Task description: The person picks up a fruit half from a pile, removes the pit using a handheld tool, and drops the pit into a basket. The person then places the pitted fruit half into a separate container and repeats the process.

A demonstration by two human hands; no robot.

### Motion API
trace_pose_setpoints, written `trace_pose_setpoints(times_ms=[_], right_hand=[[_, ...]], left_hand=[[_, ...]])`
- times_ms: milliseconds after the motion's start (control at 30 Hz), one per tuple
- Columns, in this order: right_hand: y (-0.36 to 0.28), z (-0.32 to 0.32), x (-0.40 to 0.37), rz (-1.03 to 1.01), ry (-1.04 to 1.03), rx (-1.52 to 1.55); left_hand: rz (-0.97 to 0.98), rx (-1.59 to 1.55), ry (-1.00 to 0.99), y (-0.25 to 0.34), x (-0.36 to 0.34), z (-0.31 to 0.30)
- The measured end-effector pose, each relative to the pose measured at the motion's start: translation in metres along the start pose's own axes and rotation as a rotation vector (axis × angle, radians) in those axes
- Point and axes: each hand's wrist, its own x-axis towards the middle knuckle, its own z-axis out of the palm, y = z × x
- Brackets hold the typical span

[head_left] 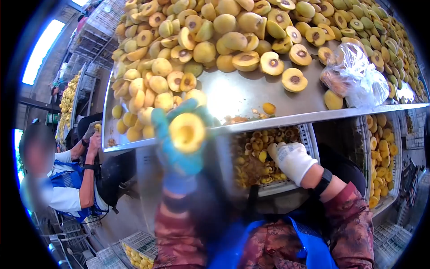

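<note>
My left hand (181, 152), in a teal glove, is closed round a yellow fruit half (187, 132) with its hollow facing up, in front of the metal table's near edge. My right hand (289, 161), in a white glove, is over a crate (310, 134) of dark pits and fruit scraps (255, 154) below the table edge. Its fingers are curled down, and whatever they hold is too small or hidden to name. Halved fruit (294, 80) with brown centres lies on the metal table (224, 96) beyond both hands.
Fruit is heaped across the table's back and left. A clear plastic bag (358, 78) lies near its right front edge. A crate of yellow fruit halves (380, 157) stands at the right. A co-worker (67, 179) sits at the left, hands at the table corner. Another crate (141, 255) is below left.
</note>
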Motion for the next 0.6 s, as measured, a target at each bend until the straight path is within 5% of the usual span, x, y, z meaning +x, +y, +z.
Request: trace_pose_setpoints(times_ms=[67, 133, 200, 267, 433, 500, 600], right_hand=[[0.005, 0.001, -0.001, -0.021, 0.152, 0.066], [0.011, 0.002, -0.003, -0.018, 0.238, 0.096], [0.015, 0.005, -0.004, -0.001, 0.253, 0.091], [0.018, 0.005, 0.003, 0.048, 0.235, 0.139], [0.013, -0.012, 0.005, 0.018, 0.270, 0.285], [0.010, -0.001, 0.003, -0.042, 0.261, 0.210], [0.001, -0.003, 0.000, -0.073, 0.243, 0.393]], left_hand=[[0.255, 0.445, 0.024, 0.015, -0.007, -0.044], [0.291, 0.727, 0.045, 0.032, -0.014, -0.111], [0.130, 1.835, 0.107, 0.050, -0.009, -0.167], [0.454, 2.425, 0.144, 0.053, -0.018, -0.160], [0.692, 1.774, -0.135, 0.033, 0.042, -0.083], [0.652, 1.852, -0.244, 0.011, 0.073, -0.056], [0.276, 2.106, -0.372, -0.013, 0.108, -0.027]])
